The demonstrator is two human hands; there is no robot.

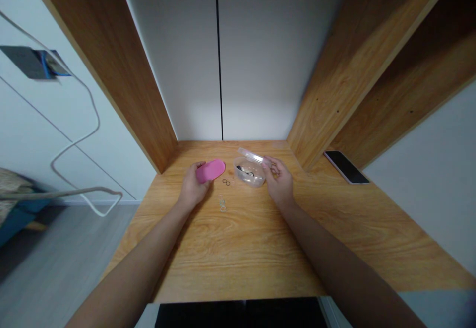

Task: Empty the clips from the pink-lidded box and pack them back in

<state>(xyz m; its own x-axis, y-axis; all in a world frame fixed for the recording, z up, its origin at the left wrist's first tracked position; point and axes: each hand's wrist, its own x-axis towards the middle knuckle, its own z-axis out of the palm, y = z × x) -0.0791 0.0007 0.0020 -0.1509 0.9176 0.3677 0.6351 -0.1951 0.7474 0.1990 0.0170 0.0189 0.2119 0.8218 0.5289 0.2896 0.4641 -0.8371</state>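
Observation:
A pink oval case [211,170] is held in my left hand [193,186], whose fingers wrap its left end. My right hand [279,181] pinches the edge of a clear lid [250,156], tilted up over a clear oval container [253,179]. Small dark items [244,170] lie inside that container. Between the hands, two small dark rings [226,182] rest on the wooden table. Nearer to me are a few small pale rings [222,206].
A phone [346,167] lies on the table [238,253] at the right. Wooden panels [111,70] rise on both sides, with a white back wall [260,70] behind. A white cable [92,104] hangs at the left.

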